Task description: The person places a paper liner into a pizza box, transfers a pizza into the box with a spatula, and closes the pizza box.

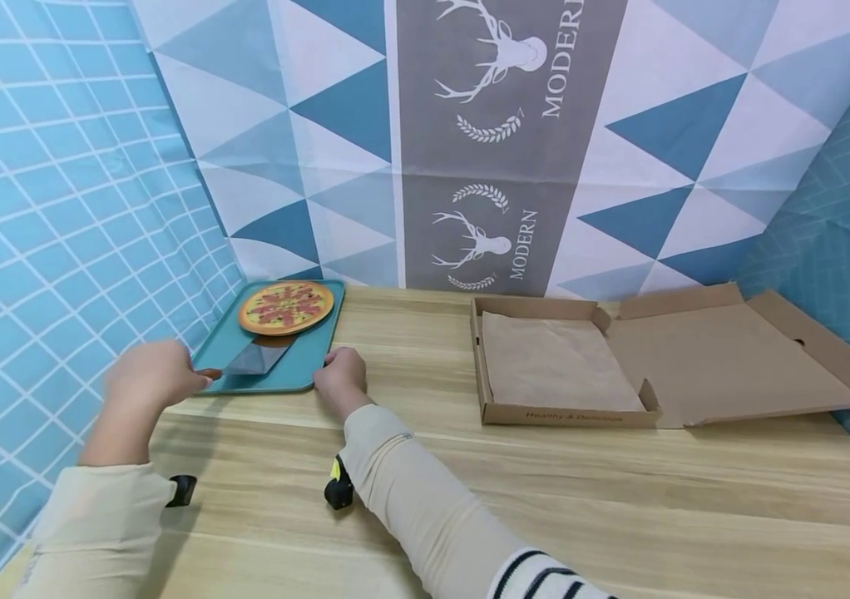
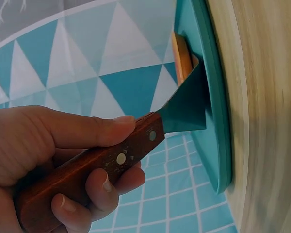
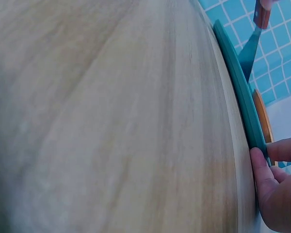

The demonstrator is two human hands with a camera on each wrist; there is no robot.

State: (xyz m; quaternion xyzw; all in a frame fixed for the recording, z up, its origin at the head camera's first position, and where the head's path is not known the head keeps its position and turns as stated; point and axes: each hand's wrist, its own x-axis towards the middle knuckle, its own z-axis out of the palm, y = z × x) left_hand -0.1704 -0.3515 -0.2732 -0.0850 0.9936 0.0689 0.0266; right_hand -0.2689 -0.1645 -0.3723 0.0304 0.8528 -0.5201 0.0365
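A round pizza (image 1: 286, 308) with red and yellow topping lies on a teal tray (image 1: 298, 366) at the table's far left. My left hand (image 1: 151, 372) grips the wooden handle (image 2: 94, 167) of a metal pizza spatula (image 1: 254, 359), thumb along its top. The flat blade (image 2: 186, 104) slants down to the tray, its front edge right at the pizza's near rim. At the tray's near right corner, my right hand (image 1: 343, 378) pinches the tray edge, thumb and finger on either side of it in the right wrist view.
An open cardboard pizza box (image 1: 481, 366), lined with brown paper (image 1: 555, 362), stands on the right of the wooden table (image 1: 425, 499). Its lid (image 1: 732, 358) lies folded out to the right. A blue tiled wall covering (image 1: 58, 208) rises close beside the tray on the left.
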